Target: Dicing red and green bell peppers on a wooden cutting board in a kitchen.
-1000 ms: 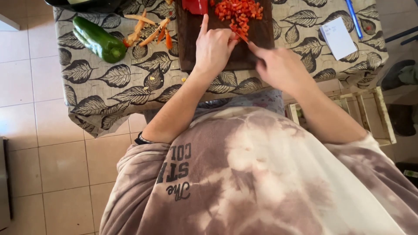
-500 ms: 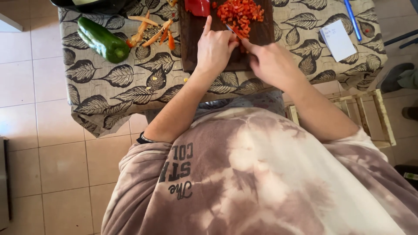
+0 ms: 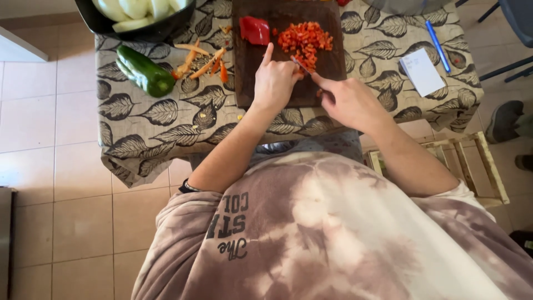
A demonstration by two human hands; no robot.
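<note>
1. Green pepper (image 3: 145, 71) is lying at the table's left, beside orange peelings (image 3: 202, 62).
2. Left hand (image 3: 273, 83) is resting on the dark cutting board (image 3: 247, 83), forefinger now stretched toward the red pepper piece (image 3: 255, 30).
3. Diced red pepper (image 3: 305, 40) is sitting mid-board; the pile is looking tidier than before.
4. Right hand (image 3: 348, 101) is gripping a knife (image 3: 302, 66), blade touching the pile.
</note>
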